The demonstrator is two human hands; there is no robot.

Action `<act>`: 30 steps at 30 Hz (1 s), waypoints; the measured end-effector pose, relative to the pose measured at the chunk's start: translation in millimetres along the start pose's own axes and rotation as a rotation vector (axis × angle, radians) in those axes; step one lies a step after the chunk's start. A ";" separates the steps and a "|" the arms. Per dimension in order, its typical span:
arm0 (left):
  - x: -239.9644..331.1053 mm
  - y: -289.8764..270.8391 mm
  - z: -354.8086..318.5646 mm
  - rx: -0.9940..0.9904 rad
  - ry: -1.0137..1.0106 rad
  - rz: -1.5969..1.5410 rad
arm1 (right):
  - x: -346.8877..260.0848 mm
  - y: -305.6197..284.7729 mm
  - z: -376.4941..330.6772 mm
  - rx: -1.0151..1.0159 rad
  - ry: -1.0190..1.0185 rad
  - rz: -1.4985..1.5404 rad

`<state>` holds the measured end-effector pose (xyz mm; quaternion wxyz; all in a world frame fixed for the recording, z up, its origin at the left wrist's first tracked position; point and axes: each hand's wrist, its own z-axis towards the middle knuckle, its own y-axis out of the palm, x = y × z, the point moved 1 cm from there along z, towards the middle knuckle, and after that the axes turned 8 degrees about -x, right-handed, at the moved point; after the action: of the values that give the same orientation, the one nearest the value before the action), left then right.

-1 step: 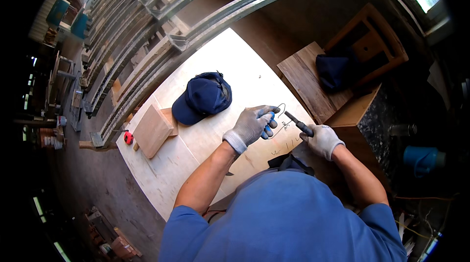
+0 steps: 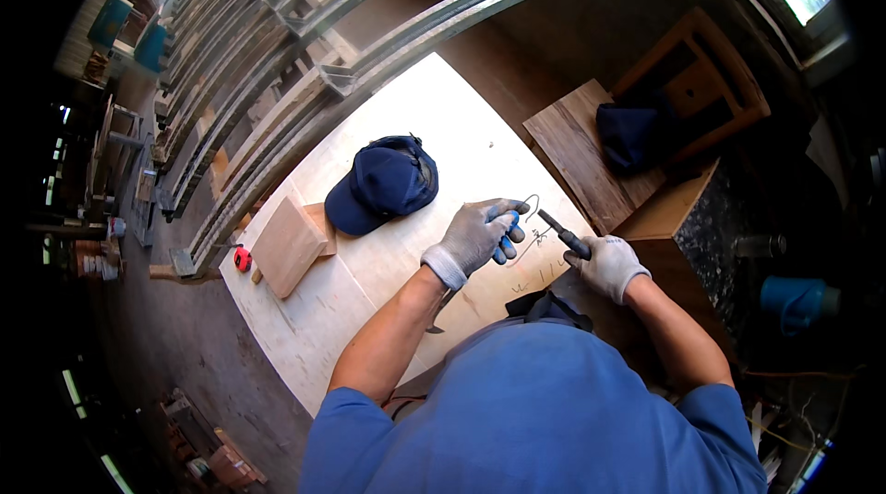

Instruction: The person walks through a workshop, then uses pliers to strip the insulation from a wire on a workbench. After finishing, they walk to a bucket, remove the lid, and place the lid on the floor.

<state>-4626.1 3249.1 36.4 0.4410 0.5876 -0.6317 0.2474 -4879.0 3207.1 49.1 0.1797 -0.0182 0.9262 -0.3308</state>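
Observation:
My right hand [image 2: 607, 268], in a pale work glove, is wrapped round the dark handle of a slim rod-shaped tool [image 2: 565, 235]; its exact kind is unclear. The tool's thinner end points up and left toward my left hand [image 2: 478, 238]. That hand wears a grey glove with blue fingertips, its fingers curled and pressed together; whatever they may hold is hidden. A small gap separates the tool from the left fingertips. Both hands are above a pale board tabletop [image 2: 443, 116]. Beside the left fingertips runs a thin dark looping line, either a mark or a cord.
A navy cap [image 2: 383, 182] lies left of my hands, with a wooden block [image 2: 291, 245] and a red tape measure [image 2: 242, 260] beyond it. Long metal clamp bars [image 2: 443, 19] line the far left. At right are a brown wood panel [image 2: 591, 148] and a blue container [image 2: 792, 298].

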 end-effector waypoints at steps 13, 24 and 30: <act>-7.4 2.1 -0.8 -0.108 -0.010 -0.104 | 16.8 19.6 4.9 -0.147 -0.161 0.433; -3.7 1.5 -1.8 -0.218 -0.067 -0.262 | 20.2 13.5 3.5 -0.077 -0.273 0.419; 2.4 6.4 -4.6 -0.176 -0.075 -0.202 | 9.8 23.5 2.1 -0.047 -0.199 0.546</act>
<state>-4630.8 3252.9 42.0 0.4896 0.6162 -0.6046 0.1231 -4885.4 3222.7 29.8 0.3516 0.1951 0.8821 -0.2455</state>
